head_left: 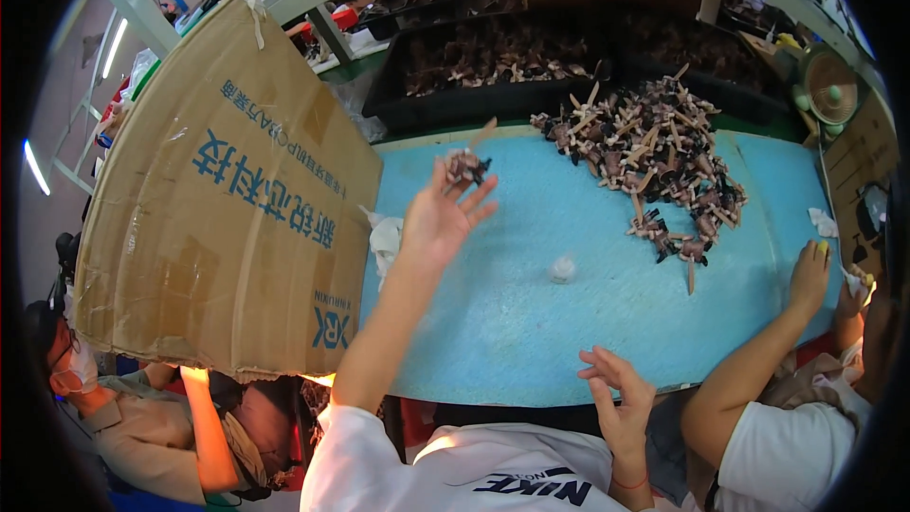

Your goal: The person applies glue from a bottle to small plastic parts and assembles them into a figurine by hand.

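Cardboard box (227,199): large, brown, tipped on its side at the person's left, overhanging the table edge; the open side is not visible from here.

Table (531,322): light blue top, mostly bare in the middle.

Black trays (493,66): behind the table, filled with dark small parts.

Heap of parts (654,152): brown and black pieces with pale sticks, piled at the far right of the table, well apart from the box. By the look of it, most of the work remains; the heap is large and only one piece is in hand.

Co-worker's hand (811,270): rests on the table's right edge, beside a crumpled white scrap (823,222).

Left hand (441,218): raised above the table near the box, fingers pinching one small dark part (466,168) at the fingertips.

Right hand (621,403): low at the near table edge, fingers spread and loosely curled, holding nothing.

White cloth (386,239): bunched against the box.

Small white object (562,269): alone, mid-table; kind unclear.
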`<state>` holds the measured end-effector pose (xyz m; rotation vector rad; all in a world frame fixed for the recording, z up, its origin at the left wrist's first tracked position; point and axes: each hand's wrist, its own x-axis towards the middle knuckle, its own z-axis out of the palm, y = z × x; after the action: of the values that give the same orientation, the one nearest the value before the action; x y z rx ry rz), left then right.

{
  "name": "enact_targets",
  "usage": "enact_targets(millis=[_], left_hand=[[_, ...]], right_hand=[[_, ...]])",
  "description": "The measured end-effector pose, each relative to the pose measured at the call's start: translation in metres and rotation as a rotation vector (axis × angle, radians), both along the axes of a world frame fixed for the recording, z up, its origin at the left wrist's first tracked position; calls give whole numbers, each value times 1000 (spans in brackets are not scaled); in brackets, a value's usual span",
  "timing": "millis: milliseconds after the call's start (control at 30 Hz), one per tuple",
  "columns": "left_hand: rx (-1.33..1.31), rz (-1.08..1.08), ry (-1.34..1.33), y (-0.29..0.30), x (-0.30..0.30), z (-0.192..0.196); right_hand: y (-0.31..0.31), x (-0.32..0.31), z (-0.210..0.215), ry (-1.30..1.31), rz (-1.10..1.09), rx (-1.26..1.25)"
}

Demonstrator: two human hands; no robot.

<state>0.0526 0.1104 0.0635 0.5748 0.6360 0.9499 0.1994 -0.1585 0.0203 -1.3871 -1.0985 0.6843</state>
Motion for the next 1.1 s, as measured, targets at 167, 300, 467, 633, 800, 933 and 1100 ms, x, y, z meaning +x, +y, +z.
enact_targets(millis=[167,300,467,633,800,933,1100], left_hand=[[388,92,92,110,35,15],[381,341,365,144,43,17],[424,341,498,111,29,-6],[444,289,525,59,3,-8],[637,163,558,-11,-13,-13],[745,189,600,-73,-19,-22],[1470,291,908,-138,-65,-40]], right_hand=[[-6,0,-7,-22,-16,-26],[-6,4,-10,-100,5,-35],[-8,6,-10,-120,-6,-90],[4,7,0,-237,57,-59],[11,2,-5,-266,16,-23],[9,-3,-20,-342,-5,-37],[12,-10,-30,-364,9,-45]])
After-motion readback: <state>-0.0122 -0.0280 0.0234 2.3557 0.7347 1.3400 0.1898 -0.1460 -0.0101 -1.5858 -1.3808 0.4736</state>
